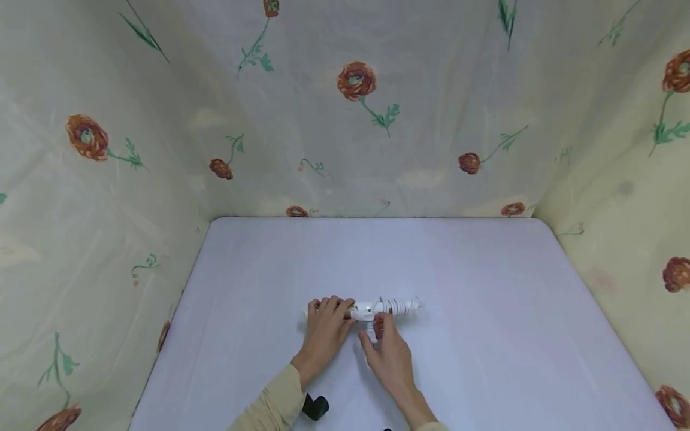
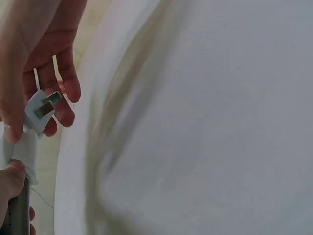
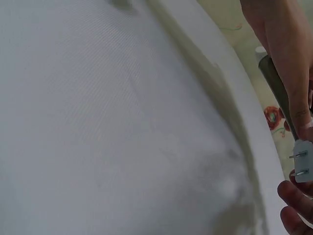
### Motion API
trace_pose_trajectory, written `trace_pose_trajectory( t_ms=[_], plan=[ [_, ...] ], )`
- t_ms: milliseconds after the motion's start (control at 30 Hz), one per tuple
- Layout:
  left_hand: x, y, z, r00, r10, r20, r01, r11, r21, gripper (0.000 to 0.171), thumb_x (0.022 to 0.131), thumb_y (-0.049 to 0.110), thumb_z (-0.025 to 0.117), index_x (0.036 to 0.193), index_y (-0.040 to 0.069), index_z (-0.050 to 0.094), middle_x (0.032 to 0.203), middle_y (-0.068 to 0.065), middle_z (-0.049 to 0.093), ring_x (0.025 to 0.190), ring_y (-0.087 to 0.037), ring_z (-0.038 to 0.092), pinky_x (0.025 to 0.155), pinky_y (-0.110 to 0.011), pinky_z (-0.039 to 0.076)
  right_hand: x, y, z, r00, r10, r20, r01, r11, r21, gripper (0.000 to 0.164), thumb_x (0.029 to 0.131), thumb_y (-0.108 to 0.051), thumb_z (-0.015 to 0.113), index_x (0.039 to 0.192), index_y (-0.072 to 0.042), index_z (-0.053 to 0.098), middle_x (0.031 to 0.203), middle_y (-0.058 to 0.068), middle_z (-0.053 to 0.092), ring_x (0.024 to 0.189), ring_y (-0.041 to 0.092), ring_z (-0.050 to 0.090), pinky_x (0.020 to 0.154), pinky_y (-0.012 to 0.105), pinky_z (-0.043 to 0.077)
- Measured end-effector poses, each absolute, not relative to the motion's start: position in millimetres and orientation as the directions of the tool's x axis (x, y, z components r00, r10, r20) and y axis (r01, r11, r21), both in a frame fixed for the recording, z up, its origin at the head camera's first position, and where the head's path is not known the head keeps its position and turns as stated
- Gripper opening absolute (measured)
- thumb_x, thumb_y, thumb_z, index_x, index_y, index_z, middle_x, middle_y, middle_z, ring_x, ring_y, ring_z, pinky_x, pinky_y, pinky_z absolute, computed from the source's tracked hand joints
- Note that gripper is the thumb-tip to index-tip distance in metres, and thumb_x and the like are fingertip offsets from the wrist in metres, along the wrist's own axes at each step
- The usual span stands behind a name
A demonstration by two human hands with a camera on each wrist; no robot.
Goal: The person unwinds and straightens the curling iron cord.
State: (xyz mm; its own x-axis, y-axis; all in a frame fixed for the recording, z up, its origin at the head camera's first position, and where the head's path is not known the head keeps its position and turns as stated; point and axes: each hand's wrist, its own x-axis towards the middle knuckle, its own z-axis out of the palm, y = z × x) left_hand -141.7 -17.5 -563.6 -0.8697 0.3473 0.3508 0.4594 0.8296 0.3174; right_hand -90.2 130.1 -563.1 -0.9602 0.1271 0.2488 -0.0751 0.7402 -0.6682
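A curling iron with a white handle (image 1: 362, 310) lies crosswise in front of me. My left hand (image 1: 325, 335) grips its dark barrel (image 2: 19, 210), which ends in a white tip in the right wrist view. White cord (image 1: 401, 307) is wound in several turns round the handle's right end. My right hand (image 1: 393, 359) holds the white two-pin plug (image 3: 304, 166) between thumb and fingers, just below the handle. In the left wrist view, the prongs of the plug (image 2: 41, 110) point away from the handle. Part of the barrel is hidden under my left fingers.
Near my left forearm sits a bent black object (image 1: 315, 407), partly covered by the sleeve (image 1: 275, 398). A small dark thing shows at the bottom edge. Flower-patterned cloth (image 1: 420, 173) hangs round the back and sides of the white table (image 1: 485, 275).
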Motion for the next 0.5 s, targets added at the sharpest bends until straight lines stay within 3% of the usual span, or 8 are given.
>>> trace_pose_trajectory(
  t_ms=[333,500],
  plan=[
    [-149,-31,-549,-0.881,0.327,0.341,0.433,0.849,0.303,0.038,0.088,0.036,0.066,0.122,0.020,0.060,0.099,0.003,0.061,0.089,-0.014,0.055,0.090,-0.039,0.037,-96,131,-546,-0.952,0.044,0.304,-0.180,0.723,-0.667,0.028,0.085,-0.002,0.061,0.112,-0.004,0.054,0.095,0.010,0.067,0.070,0.012,0.058,0.062,0.026,0.047],
    [-150,-38,-543,-0.882,0.333,0.333,0.429,0.861,0.275,0.038,0.088,0.039,0.064,0.122,0.021,0.062,0.096,0.004,0.063,0.085,-0.013,0.056,0.088,-0.037,0.038,-100,140,-525,-0.979,-0.058,0.196,-0.175,0.731,-0.660,0.025,0.092,-0.004,0.052,0.117,-0.003,0.053,0.099,0.011,0.065,0.064,0.007,0.050,0.056,0.021,0.043]
  ],
)
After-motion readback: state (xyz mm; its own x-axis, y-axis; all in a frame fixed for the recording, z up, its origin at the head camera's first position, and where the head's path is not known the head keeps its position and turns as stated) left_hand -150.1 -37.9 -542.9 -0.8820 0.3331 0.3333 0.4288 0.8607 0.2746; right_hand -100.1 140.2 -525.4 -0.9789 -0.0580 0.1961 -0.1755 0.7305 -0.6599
